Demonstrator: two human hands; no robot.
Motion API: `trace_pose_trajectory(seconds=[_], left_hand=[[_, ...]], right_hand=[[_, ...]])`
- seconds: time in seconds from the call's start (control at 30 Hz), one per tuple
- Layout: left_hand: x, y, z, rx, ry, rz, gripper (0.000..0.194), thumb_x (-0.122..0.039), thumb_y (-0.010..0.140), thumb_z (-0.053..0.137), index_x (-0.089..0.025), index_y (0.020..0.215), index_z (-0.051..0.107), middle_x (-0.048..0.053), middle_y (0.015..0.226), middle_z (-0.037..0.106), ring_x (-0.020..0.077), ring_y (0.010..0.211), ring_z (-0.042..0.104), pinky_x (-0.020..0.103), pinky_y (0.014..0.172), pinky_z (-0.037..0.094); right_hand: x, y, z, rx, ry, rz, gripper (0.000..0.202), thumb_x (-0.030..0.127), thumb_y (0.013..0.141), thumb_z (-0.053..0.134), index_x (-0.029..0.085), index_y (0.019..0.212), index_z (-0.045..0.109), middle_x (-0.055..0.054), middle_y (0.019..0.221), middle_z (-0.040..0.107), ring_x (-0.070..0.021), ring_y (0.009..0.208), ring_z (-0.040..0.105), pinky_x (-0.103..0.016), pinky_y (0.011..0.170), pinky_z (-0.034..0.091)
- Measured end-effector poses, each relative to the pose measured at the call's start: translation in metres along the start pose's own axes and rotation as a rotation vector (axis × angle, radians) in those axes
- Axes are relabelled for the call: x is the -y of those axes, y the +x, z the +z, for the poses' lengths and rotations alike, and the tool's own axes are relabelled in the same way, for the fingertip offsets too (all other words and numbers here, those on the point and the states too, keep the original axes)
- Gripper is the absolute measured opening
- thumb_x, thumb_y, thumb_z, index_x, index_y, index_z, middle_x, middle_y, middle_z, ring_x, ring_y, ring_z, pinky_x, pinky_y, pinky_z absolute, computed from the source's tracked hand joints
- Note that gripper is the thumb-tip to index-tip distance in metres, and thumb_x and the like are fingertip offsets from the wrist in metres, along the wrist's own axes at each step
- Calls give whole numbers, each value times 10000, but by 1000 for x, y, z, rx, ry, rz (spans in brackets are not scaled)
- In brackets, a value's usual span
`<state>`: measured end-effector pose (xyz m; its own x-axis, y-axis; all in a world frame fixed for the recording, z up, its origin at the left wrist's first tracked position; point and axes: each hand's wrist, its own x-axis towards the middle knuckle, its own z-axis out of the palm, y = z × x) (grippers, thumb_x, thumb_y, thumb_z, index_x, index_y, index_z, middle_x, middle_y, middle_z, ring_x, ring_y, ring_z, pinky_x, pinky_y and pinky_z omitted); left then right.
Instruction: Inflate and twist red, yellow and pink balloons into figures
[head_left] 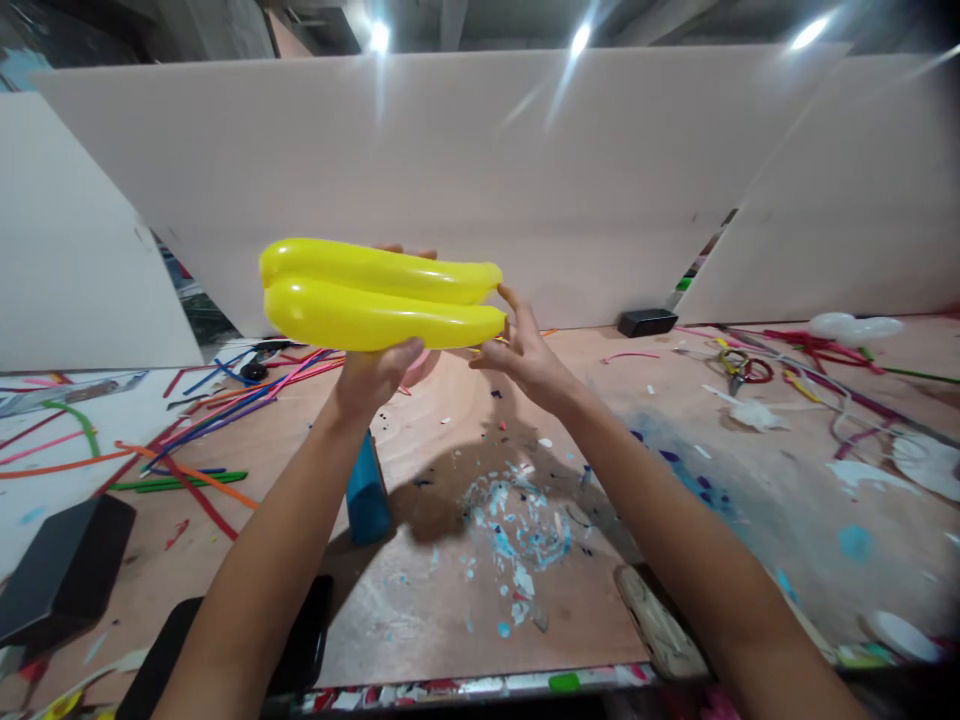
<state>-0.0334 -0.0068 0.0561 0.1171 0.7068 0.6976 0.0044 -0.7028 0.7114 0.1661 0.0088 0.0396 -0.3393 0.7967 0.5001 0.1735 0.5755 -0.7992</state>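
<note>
A yellow modelling balloon (382,298), bent into two long sections lying side by side, is held up above the table. My left hand (386,372) grips it from below, with the thumb in front and fingertips showing behind the upper section. At the right ends of both sections is my right hand (519,348), its index finger touching the upper tip and its thumb near the lower one. The fingers of the right hand are partly curled around those ends. Whether it pinches the balloon's tail there is hard to make out.
Uninflated balloons (225,410) in several colours lie at the left. A blue cylinder (367,490) stands under my left forearm. Scissors (739,372), a white balloon (855,328) and a black box (646,322) are at the right. Pale panels (450,170) rise behind the table.
</note>
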Motion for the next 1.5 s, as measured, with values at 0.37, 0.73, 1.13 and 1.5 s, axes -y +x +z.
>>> trace_pose_trajectory(seconds=[0.37, 0.73, 1.13, 1.5], left_hand=[[21, 6, 14, -53, -297, 69, 590, -561, 799, 555, -290, 1317, 474, 76, 1292, 602, 311, 1245, 545, 463, 965, 497], [35, 7, 17, -176, -229, -44, 421, -544, 812, 573, -264, 1127, 557, 63, 1174, 626, 238, 1125, 619, 435, 1001, 480], [46, 0, 27, 41, -105, -98, 428, -533, 823, 582, -206, 1098, 609, 93, 1118, 662, 257, 1145, 600, 404, 973, 492], [13, 2, 6, 298, -429, -296, 257, -236, 682, 696, -188, 901, 571, 61, 1053, 649, 223, 956, 656, 252, 597, 568]], right_hand=[[-23, 2, 30, -257, 168, 86, 751, 505, 800, 621, 287, 1357, 166, -28, 933, 644, -166, 735, 660, -294, 621, 527], [2, -16, 24, -230, -650, -175, 428, 450, 881, 587, 257, 1263, 573, -33, 812, 630, -189, 731, 587, -331, 706, 461], [-7, -14, 23, -251, -889, -413, 179, 211, 934, 443, 185, 952, 619, -124, 1010, 606, -257, 937, 534, -401, 843, 431], [-2, -5, -2, -284, -783, -515, 114, 201, 895, 549, 197, 887, 663, -64, 828, 660, -205, 783, 571, -331, 728, 422]])
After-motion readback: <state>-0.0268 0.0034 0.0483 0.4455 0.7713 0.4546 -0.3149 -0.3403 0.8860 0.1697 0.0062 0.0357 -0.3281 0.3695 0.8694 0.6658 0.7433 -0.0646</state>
